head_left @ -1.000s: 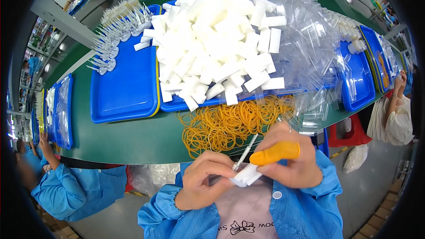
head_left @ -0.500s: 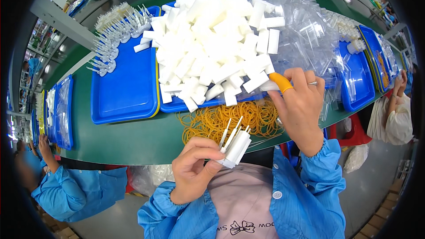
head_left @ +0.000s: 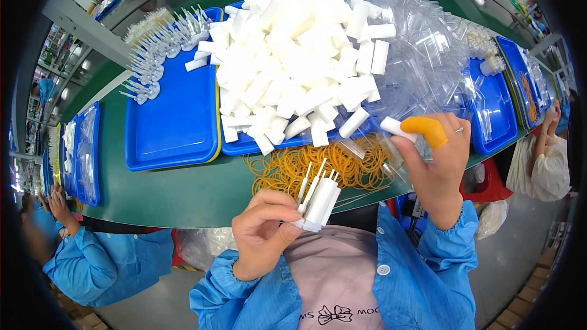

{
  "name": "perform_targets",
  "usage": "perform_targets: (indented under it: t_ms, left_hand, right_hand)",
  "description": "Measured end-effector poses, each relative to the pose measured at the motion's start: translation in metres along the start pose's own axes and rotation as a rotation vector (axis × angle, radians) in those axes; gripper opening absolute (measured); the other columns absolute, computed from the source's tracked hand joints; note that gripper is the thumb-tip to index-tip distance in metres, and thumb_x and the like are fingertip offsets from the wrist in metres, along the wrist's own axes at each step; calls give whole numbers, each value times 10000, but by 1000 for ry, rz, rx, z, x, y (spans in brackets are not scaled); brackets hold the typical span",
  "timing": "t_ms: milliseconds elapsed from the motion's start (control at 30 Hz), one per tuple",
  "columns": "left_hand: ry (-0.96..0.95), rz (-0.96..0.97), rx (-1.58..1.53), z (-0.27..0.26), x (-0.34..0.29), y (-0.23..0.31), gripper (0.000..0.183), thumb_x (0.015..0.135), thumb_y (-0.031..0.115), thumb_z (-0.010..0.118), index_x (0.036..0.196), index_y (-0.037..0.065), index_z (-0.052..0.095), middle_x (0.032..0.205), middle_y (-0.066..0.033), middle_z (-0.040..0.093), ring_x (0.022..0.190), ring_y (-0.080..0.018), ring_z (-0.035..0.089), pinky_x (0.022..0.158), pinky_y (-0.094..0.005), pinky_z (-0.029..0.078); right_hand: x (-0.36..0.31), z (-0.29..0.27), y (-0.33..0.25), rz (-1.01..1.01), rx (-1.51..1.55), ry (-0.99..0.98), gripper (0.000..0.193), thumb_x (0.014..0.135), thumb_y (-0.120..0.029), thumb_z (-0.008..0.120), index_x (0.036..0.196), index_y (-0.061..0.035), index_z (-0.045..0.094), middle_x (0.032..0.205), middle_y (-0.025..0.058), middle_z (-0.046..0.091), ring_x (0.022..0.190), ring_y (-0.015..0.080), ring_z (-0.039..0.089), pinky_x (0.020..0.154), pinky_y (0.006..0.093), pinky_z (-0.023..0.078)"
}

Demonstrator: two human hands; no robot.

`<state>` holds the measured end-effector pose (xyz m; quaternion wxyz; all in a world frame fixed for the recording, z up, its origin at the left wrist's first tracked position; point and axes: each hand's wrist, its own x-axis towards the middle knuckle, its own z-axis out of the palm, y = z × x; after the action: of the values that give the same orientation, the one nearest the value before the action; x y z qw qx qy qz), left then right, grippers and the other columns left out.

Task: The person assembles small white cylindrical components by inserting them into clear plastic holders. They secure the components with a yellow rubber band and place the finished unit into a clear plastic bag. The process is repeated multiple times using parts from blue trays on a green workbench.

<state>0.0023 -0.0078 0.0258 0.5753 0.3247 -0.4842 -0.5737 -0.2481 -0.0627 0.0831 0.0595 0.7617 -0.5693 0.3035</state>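
Hands at work over a green table [head_left: 183,195]: we see our left hand [head_left: 264,232] closed around a small bundle of white sticks [head_left: 318,198], held upright near the chest, thin stems poking out of its top; we cannot count the pieces in the bundle for certain. Our right hand [head_left: 441,168], raised at the table's near edge, pinches one white foam piece [head_left: 391,126] between the thumb and a forefinger wearing an orange finger cot [head_left: 425,129]. A ring shows on one finger of that hand.

Between the two hands, on the table, lies a loose heap of yellow rubber bands [head_left: 318,165], too many to count. Behind it a large pile of white foam pieces [head_left: 293,67] fills one blue tray [head_left: 244,145] and spills over its front rim. To its left sits a second blue tray [head_left: 174,122], mostly bare, with a cluster of small white stemmed parts [head_left: 153,55] along its far side. A mound of clear plastic bags [head_left: 422,55] rises to the right of the foam, and a third blue tray [head_left: 496,107] lies beyond it. More blue trays line the table's far left end [head_left: 85,153].

Two other people in blue smocks are visible, one at lower left [head_left: 92,256] and one at far right [head_left: 544,165].
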Motion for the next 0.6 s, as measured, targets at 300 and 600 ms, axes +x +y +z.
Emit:
perform_targets:
  t_ms: [300, 600]
  left_hand:
    - [-238, 222, 321, 7, 8, 15, 217, 678, -73, 687, 861, 42, 710, 910, -81, 615, 803, -213, 586, 693, -302, 457]
    - [-333, 285, 419, 15, 10, 23, 331, 588, -94, 683, 879, 58, 718, 897, -62, 625, 789, -216, 589, 683, -315, 469]
  right_hand:
    - [-2, -9, -8, 283, 1045, -229, 169, 900, -120, 552, 982, 8, 624, 893, 63, 562, 804, 135, 524, 724, 256, 419]
    - [-10, -2, -5, 511, 1334, -274, 214, 857, -120, 626, 1013, 17, 571, 922, 64, 595, 877, 120, 555, 786, 263, 442]
